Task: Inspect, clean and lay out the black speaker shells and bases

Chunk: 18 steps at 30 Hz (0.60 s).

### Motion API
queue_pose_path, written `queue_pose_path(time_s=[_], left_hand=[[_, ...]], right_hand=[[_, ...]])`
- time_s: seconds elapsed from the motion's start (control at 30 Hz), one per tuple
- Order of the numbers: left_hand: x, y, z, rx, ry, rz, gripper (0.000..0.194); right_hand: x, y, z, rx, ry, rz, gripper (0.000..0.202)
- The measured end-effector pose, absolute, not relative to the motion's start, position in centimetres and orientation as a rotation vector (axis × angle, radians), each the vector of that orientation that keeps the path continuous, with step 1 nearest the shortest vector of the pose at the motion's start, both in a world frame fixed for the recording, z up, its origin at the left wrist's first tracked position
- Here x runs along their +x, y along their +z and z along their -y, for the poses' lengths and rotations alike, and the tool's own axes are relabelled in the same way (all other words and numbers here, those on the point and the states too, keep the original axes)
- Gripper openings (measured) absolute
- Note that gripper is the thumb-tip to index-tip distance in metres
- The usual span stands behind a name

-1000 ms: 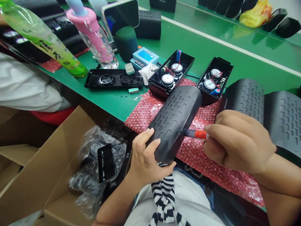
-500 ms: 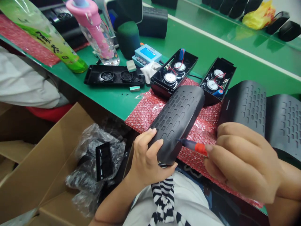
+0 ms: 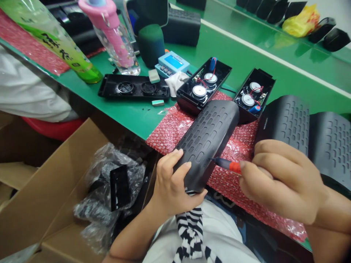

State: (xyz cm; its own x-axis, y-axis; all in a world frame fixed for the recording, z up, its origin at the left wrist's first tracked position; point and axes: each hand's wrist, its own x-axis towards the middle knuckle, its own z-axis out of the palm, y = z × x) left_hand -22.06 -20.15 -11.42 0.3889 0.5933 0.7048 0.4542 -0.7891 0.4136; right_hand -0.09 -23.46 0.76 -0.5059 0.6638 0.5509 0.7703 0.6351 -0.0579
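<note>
A black speaker housing (image 3: 211,128) with rows of oval recesses lies slanted on red bubble wrap (image 3: 233,179). My left hand (image 3: 175,179) grips its near end, fingers on top and thumb at the lower edge. In my right hand (image 3: 282,179), closed in a fist-like hold, is a pen-like tool (image 3: 226,164) with a dark tip and a red band. Its tip meets the housing's right side near the lower end. Just beyond stand two open speaker shells, a left one (image 3: 204,86) and a right one (image 3: 255,95), showing round drivers, wires and blue cells.
Two more black housings (image 3: 285,124) stand at the right. A black panel (image 3: 134,87), light-blue device (image 3: 172,64), pink-lided bottle (image 3: 115,40) and green-tea bottle (image 3: 60,51) occupy the left table. Below is a cardboard box (image 3: 46,190) beside plastic bags (image 3: 109,201).
The tool's tip has shifted slightly right and up along the housing's edge, with my right hand moving a little. My left hand keeps its hold.
</note>
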Motion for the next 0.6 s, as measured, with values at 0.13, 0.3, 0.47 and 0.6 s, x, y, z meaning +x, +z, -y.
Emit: queue_pose_path(time_s=[0.13, 0.3, 0.47, 0.6], left_hand=[[-22.1, -11.4, 20.1, 2.491, 1.357, -0.933, 0.081], [-22.1, -11.3, 20.1, 2.488, 1.362, -0.924, 0.080], [-22.1, -11.3, 20.1, 2.482, 1.360, -0.939, 0.079], [-22.1, -11.3, 20.1, 2.477, 1.360, -0.938, 0.078]], right_hand=[[1.3, 0.8, 22.5, -0.972, -0.388, 2.419, 0.013], [1.0, 0.1, 21.9, -1.122, -0.436, 2.307, 0.022], [1.3, 0.0, 21.2, -1.010, -0.504, 2.294, 0.026], [1.7, 0.0, 21.1, -0.999, -0.480, 2.314, 0.023]])
